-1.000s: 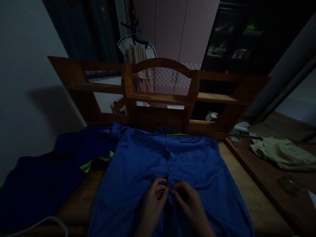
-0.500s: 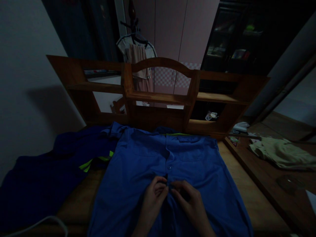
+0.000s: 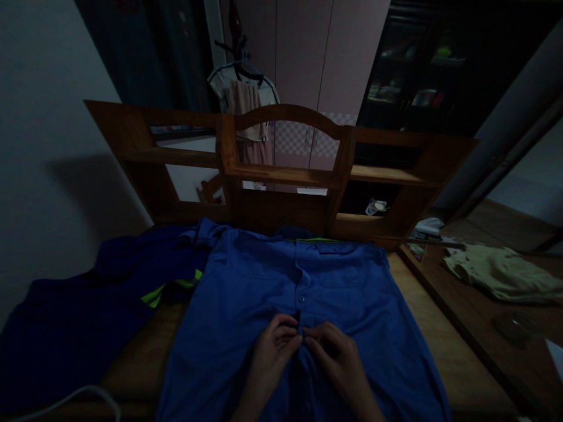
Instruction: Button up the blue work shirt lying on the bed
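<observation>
Compared with a second ago, the fingertips of the two hands have been brought closer together, almost to meeting, at the front opening of the shirt; the shirt itself has been left where it was. One blue shirt (image 3: 259, 287) is laid out front up on the wooden surface (image 3: 440, 334), directly before the person. Its front edge is pinched by the left hand (image 3: 272, 354) and by the right hand (image 3: 343, 357) – thumb against fingers on each. One button (image 3: 301, 299) can be made out above them. Beside the shirt, at left, one darker blue garment (image 3: 88, 305) is spread, touching it – and one white cable (image 3: 94, 388) is seen below. One pale garment (image 3: 501, 272) is heaped at far right.
</observation>
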### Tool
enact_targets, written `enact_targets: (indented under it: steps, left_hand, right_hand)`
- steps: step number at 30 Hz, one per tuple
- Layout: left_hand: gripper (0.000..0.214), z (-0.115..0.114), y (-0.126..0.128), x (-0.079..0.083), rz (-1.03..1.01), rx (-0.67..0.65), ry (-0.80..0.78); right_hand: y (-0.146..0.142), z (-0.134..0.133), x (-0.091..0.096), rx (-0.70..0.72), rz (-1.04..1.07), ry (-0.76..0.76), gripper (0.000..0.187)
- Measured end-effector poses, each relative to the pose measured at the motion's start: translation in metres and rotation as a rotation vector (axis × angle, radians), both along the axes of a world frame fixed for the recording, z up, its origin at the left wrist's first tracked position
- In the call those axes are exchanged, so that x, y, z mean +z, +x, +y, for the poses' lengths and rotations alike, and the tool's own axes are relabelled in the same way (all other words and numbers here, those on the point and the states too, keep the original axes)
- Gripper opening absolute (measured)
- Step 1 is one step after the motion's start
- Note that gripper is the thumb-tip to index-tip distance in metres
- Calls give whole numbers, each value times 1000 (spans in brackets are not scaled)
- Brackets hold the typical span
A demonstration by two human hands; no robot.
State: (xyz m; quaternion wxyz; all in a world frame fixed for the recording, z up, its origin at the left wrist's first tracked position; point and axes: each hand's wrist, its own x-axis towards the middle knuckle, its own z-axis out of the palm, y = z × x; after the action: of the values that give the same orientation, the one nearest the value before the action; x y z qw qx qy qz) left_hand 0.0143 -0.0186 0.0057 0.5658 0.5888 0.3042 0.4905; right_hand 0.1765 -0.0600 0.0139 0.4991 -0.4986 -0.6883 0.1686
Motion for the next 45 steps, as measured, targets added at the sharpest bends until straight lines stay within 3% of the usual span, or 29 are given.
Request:
enact_targets:
  steps: [13,21,30,45]
  left_hand:
    - [30,0,0,0,-5,-46,-2]
    - [24,1,3,-2,34,14,21]
    - [26,3,-5,-2,27,-83,1]
    - [23,0,7,-6,103,81,96]
  right_hand:
    - [-1,-1,0,-12,-23,-20,21]
    - [1,1,-2,6,13,-41,24]
    - [2,2,-2,6,19,-56,22]
    - [2,2,-2,38,11,-27,14]
